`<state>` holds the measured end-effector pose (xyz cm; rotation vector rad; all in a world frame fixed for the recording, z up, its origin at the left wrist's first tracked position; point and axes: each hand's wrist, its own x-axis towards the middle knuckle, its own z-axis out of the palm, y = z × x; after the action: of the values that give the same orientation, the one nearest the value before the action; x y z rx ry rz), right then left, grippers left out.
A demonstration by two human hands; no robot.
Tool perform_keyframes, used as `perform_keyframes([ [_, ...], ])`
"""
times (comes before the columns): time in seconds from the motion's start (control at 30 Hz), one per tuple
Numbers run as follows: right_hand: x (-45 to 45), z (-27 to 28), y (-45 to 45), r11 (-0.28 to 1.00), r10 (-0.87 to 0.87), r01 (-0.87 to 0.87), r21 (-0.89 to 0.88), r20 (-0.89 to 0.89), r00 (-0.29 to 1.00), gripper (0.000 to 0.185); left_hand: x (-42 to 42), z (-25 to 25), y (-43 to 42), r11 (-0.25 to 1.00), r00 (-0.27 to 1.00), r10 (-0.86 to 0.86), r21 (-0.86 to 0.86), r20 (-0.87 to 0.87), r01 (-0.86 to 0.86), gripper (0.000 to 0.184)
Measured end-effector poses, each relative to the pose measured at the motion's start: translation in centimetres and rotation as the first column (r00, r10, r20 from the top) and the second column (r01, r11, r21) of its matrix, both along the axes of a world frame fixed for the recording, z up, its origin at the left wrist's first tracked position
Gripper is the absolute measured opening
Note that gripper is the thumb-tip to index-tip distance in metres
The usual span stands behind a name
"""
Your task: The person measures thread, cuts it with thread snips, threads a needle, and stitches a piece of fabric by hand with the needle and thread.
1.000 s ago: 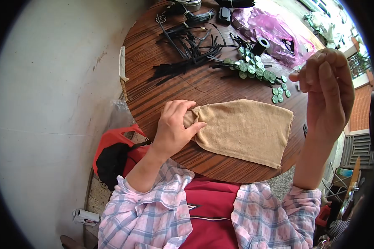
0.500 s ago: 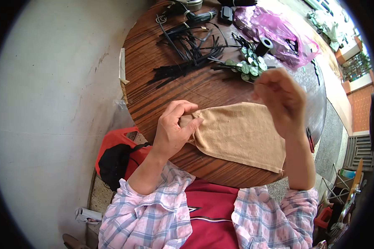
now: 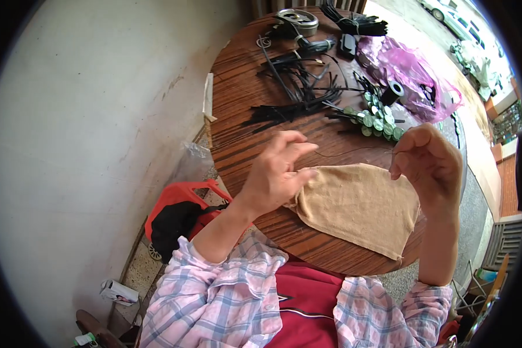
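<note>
A tan knitted cloth piece (image 3: pixel 359 206) lies flat near the front edge of the round wooden table. Over its narrow left end is my left hand (image 3: pixel 278 174), thumb and fingers apart, holding nothing visible. My right hand (image 3: pixel 426 165) hovers by the cloth's upper right corner, with its fingers curled and thumb and fingertip pinched together. A thin dark thread (image 3: pixel 354 153) runs between the two hands above the cloth. What the right fingertips grip is too small to make out.
Black strips (image 3: pixel 298 95) lie across the back of the table (image 3: pixel 232 139). Green discs (image 3: pixel 380 122), a black spool (image 3: pixel 392 93), a pink plastic bag (image 3: pixel 412 75) and a round tin (image 3: pixel 298 22) sit there too. A red stool (image 3: pixel 177 194) stands at the left.
My left hand has let go of the cloth's narrow end and lifted. My right hand swung inward from the far right, then down a little. The view has shifted, showing more of the table's back.
</note>
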<state>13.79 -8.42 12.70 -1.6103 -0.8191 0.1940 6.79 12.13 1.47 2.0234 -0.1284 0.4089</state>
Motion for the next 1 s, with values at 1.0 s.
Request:
perform_keyframes([
  [1.0, 0.9, 0.4, 0.9, 0.987, 0.029, -0.025, 0.159, -0.023, 0.999, 0.007, 3.0, 0.6, 1.1, 0.744, 0.85, -0.525, -0.511, -0.048, 0.431, 0.019],
])
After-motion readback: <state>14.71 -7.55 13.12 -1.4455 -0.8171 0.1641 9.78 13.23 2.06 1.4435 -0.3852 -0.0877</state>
